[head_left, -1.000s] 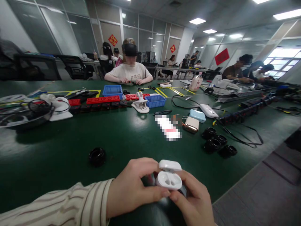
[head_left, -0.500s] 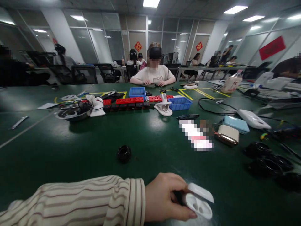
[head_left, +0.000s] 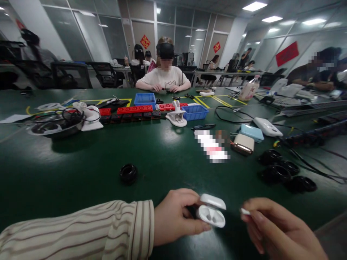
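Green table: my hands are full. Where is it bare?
Bare: the green table stretch left of the lone black rubber ring, and from the white plastic earbud case up to the white clip stand. Crowded: right, by the clustered black rings.

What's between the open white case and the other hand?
Nothing: the head view shows only bare table between the case and the small white piece in the right hand.

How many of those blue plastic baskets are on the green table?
2. The far blue basket sits in front of the person opposite; the near blue basket lies just right of the white clamp. More could be hidden among the clutter.
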Motion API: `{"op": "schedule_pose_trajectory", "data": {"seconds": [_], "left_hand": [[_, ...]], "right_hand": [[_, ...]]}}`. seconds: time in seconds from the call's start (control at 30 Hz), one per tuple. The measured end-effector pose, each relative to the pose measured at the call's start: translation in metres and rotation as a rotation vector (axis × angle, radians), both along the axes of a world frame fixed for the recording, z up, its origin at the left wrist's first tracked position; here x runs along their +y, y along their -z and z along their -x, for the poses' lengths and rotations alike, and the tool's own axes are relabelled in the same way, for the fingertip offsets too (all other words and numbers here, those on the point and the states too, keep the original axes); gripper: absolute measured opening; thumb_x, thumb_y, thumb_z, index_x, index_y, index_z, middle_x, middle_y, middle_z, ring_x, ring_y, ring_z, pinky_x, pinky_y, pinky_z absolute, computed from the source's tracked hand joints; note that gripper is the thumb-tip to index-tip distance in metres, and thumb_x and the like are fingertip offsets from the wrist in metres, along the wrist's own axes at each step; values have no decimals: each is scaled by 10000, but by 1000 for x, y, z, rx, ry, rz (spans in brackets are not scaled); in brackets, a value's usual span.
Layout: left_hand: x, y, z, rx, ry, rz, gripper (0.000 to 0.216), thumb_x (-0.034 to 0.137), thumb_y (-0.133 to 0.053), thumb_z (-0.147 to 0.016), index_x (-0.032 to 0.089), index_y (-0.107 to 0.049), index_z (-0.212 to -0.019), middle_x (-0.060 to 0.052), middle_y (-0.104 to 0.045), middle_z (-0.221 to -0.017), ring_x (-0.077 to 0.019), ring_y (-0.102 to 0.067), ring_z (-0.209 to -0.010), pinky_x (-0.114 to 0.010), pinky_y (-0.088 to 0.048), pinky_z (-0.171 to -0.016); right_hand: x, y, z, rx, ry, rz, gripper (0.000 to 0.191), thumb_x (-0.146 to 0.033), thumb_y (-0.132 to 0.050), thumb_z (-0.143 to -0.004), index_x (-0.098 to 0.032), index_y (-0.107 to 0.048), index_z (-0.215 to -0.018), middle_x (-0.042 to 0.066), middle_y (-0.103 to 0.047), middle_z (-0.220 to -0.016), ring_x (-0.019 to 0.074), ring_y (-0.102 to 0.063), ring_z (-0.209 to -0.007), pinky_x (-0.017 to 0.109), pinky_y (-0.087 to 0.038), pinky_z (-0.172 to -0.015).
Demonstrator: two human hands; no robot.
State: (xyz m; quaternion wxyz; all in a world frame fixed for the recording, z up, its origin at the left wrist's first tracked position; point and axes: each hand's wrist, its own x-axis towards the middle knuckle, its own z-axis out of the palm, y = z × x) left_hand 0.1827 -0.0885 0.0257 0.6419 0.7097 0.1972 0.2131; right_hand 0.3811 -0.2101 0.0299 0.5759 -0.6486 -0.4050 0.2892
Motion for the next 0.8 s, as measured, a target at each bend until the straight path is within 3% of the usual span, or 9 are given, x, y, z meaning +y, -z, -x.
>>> {"op": "schedule_pose_trajectory", "data": {"seconds": [0.07, 0.17, 0.33, 0.43, 0.6, 0.8], "left_hand": [[0, 0, 0, 11, -9, 10, 227, 232, -711, -683, 105, -705, -872, -40, -547, -849, -133, -549, -694, -161, -452, -540], [0, 1, 1, 31, -17, 23, 227, 252, -698, -696, 108, -701, -872, -38, -555, -875, -114, -537, -661, -157, -436, -527], [0, 5, 0, 38, -52, -11, 231, 276, -699, -697, 111, -700, -859, -32, -578, -827, -140, -535, -680, -187, -420, -552], [0, 6, -2, 23, -81, -59, 213, 279, -687, -706, 105, -703, -829, -31, -584, -772, -164, -528, -712, -216, -399, -601], [0, 5, -2, -5, -87, -135, 223, 288, -684, -710, 98, -713, -822, -37, -601, -756, -171, -524, -700, -237, -385, -634], [-1, 7, 1, -11, -81, -156, 221, 276, -700, -699, 103, -719, -835, -15, -585, -741, -133, -499, -613, -217, -383, -597]], "right_hand": [[9, -1, 3, 101, -47, 12, 289, -448, -677, -764, -174, -618, -838, -17, -475, -517, 87, -430, -371, 170, -312, -309], [18, -4, 7, 138, -75, -4, 288, -473, -623, -803, -194, -603, -869, -39, -416, -533, 74, -416, -387, 157, -314, -334], [19, -18, 18, 35, -146, -54, 257, -429, -612, -828, -210, -567, -955, -13, -528, -619, 107, -529, -455, 177, -444, -383], [20, -30, 28, 5, -172, -113, 211, -390, -645, -809, -196, -573, -854, 11, -593, -650, 117, -579, -500, 189, -506, -452], [23, -45, 36, -179, -295, -130, 195, -332, -610, -823, -171, -641, -718, 58, -579, -817, 103, -562, -509, 189, -518, -411], [26, -47, 35, -347, -343, -143, 95, -256, -635, -788, -189, -698, -763, 49, -611, -741, 104, -557, -458, 161, -489, -347]]}}
